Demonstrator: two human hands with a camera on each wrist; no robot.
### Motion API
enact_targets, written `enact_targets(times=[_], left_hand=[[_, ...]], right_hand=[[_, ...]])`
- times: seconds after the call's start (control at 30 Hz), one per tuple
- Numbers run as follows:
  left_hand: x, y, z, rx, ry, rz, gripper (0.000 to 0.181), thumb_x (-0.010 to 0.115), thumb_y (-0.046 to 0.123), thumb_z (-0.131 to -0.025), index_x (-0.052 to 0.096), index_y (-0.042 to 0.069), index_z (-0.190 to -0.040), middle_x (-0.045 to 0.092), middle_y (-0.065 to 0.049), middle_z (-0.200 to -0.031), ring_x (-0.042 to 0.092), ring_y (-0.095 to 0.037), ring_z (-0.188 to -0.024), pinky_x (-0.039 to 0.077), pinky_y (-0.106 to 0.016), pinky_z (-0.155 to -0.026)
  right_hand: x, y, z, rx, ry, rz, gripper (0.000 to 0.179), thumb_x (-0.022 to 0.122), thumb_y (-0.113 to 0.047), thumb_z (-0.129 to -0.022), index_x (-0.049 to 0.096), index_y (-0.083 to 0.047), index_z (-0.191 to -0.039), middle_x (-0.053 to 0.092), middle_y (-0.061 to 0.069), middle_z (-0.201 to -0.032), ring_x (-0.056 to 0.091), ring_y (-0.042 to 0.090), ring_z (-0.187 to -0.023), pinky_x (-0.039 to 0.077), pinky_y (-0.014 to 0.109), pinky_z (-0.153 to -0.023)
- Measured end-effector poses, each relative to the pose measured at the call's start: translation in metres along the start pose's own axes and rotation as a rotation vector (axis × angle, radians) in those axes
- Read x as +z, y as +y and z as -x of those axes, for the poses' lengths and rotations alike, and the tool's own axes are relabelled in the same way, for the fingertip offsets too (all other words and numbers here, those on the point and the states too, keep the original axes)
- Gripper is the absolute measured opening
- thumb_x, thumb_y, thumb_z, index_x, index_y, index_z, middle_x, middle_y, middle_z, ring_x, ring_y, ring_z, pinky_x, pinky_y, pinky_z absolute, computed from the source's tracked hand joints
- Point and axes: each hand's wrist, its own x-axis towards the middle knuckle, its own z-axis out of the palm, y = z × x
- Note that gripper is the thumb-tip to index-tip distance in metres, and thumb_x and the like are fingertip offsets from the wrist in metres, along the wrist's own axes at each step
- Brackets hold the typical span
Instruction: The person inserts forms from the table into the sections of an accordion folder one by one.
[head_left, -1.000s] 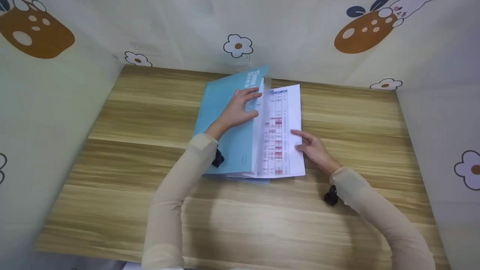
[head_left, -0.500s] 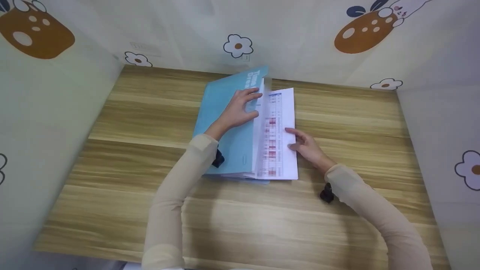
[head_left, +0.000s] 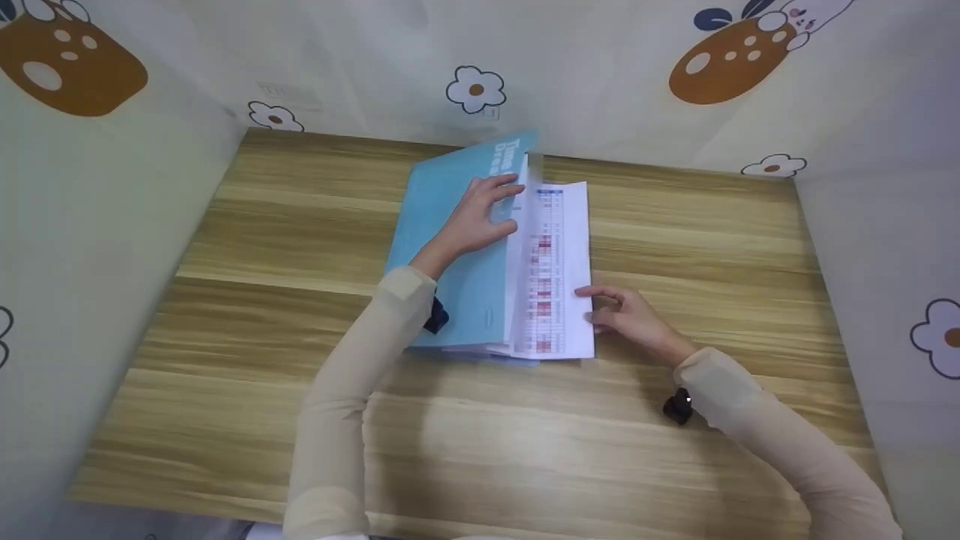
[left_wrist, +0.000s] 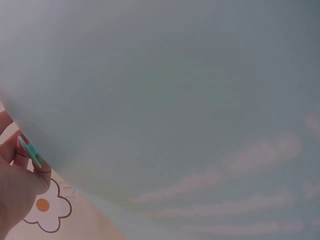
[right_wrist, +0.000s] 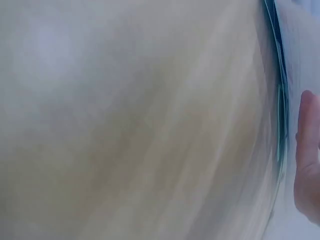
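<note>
A light-blue folder (head_left: 450,195) with white lettering lies partly open on the wooden table in the head view. My left hand (head_left: 474,217) holds the raised cover by its right edge. In the left wrist view the cover (left_wrist: 175,100) fills most of the picture, and a small teal clip-like piece (left_wrist: 31,151) shows by the fingers. White printed sheets (head_left: 574,270) with a red-marked table stick out from under the cover on the right. My right hand (head_left: 626,319) is at their right edge, index finger on top and thumb at the edge. The inner part of the sheets is hidden.
The wood-grain table (head_left: 495,450) runs along a patterned wall covering (head_left: 360,67) at the back and sides. A black wrist camera (head_left: 679,407) hangs under the right sleeve.
The printed sheets have slid left, further under the cover. My right hand moved left with them, then down along their edge toward me. The left hand stays in place.
</note>
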Motion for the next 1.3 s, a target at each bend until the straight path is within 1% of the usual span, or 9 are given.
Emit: enact_targets(times=[0.17, 0.33, 0.53, 0.67, 0.77, 0.87, 1.0, 1.1, 1.3], left_hand=[[0.000, 0.000, 0.000, -0.012, -0.003, -0.003, 0.051, 0.059, 0.020, -0.076, 0.050, 0.015, -0.127, 0.034, 0.002, -0.136, 0.026, -0.015, -0.117, 0.028, -0.032, -0.094], [0.000, 0.000, 0.002, -0.029, -0.005, 0.003, 0.053, 0.060, 0.024, -0.076, 0.049, 0.018, -0.128, 0.032, 0.005, -0.137, 0.025, -0.013, -0.120, 0.026, -0.032, -0.096], [0.000, 0.001, 0.002, -0.042, -0.014, 0.007, 0.053, 0.060, 0.023, -0.076, 0.048, 0.018, -0.128, 0.031, 0.005, -0.138, 0.023, -0.014, -0.122, 0.025, -0.033, -0.097], [-0.001, 0.000, 0.002, -0.014, -0.014, 0.014, 0.052, 0.059, 0.021, -0.076, 0.049, 0.015, -0.127, 0.032, 0.003, -0.137, 0.024, -0.015, -0.121, 0.025, -0.033, -0.097], [-0.001, -0.001, 0.001, 0.030, -0.006, 0.022, 0.050, 0.056, 0.017, -0.076, 0.051, 0.010, -0.125, 0.035, 0.000, -0.136, 0.027, -0.018, -0.118, 0.027, -0.032, -0.094], [-0.002, -0.002, 0.000, 0.037, -0.003, 0.018, 0.050, 0.054, 0.017, -0.075, 0.052, 0.009, -0.124, 0.036, 0.000, -0.135, 0.029, -0.018, -0.116, 0.029, -0.030, -0.089], [-0.002, -0.001, -0.001, 0.009, -0.013, 0.002, 0.051, 0.055, 0.020, -0.075, 0.051, 0.013, -0.126, 0.035, 0.002, -0.136, 0.028, -0.015, -0.117, 0.029, -0.029, -0.090], [-0.002, 0.000, -0.001, 0.007, -0.017, 0.005, 0.051, 0.056, 0.019, -0.076, 0.050, 0.012, -0.126, 0.034, 0.002, -0.136, 0.027, -0.016, -0.118, 0.028, -0.031, -0.092], [-0.002, 0.001, 0.000, -0.029, -0.021, 0.025, 0.053, 0.059, 0.022, -0.076, 0.049, 0.014, -0.128, 0.031, 0.004, -0.138, 0.024, -0.015, -0.121, 0.025, -0.036, -0.097]], right_hand=[[0.009, 0.004, 0.005, -0.006, 0.013, 0.025, 0.047, 0.055, 0.009, -0.077, 0.043, 0.012, -0.122, 0.051, 0.029, -0.110, 0.061, 0.025, -0.080, 0.048, 0.036, -0.069], [0.014, 0.006, 0.005, 0.006, 0.043, 0.034, 0.050, 0.054, 0.011, -0.075, 0.042, 0.010, -0.124, 0.047, 0.028, -0.116, 0.060, 0.027, -0.082, 0.048, 0.036, -0.069], [0.017, 0.011, 0.005, -0.054, 0.033, 0.004, 0.049, 0.052, 0.013, -0.076, 0.041, 0.010, -0.124, 0.042, 0.028, -0.123, 0.061, 0.025, -0.079, 0.048, 0.036, -0.070], [0.020, 0.012, 0.003, -0.082, 0.049, -0.003, 0.048, 0.053, 0.012, -0.077, 0.042, 0.010, -0.124, 0.040, 0.027, -0.125, 0.061, 0.023, -0.077, 0.048, 0.035, -0.070], [0.025, 0.010, 0.001, -0.080, 0.065, -0.014, 0.049, 0.054, 0.012, -0.077, 0.043, 0.008, -0.124, 0.043, 0.026, -0.124, 0.061, 0.021, -0.076, 0.048, 0.034, -0.071], [0.030, 0.008, -0.001, -0.065, 0.064, -0.049, 0.049, 0.054, 0.012, -0.078, 0.042, 0.007, -0.125, 0.045, 0.025, -0.122, 0.060, 0.019, -0.077, 0.047, 0.034, -0.073], [0.035, 0.005, -0.005, -0.051, 0.053, -0.072, 0.049, 0.053, 0.013, -0.078, 0.041, 0.009, -0.126, 0.047, 0.027, -0.116, 0.060, 0.018, -0.075, 0.048, 0.034, -0.072], [0.038, 0.005, -0.009, -0.044, 0.047, -0.079, 0.049, 0.051, 0.014, -0.078, 0.040, 0.011, -0.125, 0.049, 0.030, -0.110, 0.060, 0.020, -0.075, 0.048, 0.034, -0.071], [0.042, 0.008, -0.013, -0.041, 0.030, -0.112, 0.049, 0.051, 0.014, -0.078, 0.041, 0.010, -0.125, 0.053, 0.030, -0.104, 0.061, 0.023, -0.080, 0.047, 0.036, -0.073]])
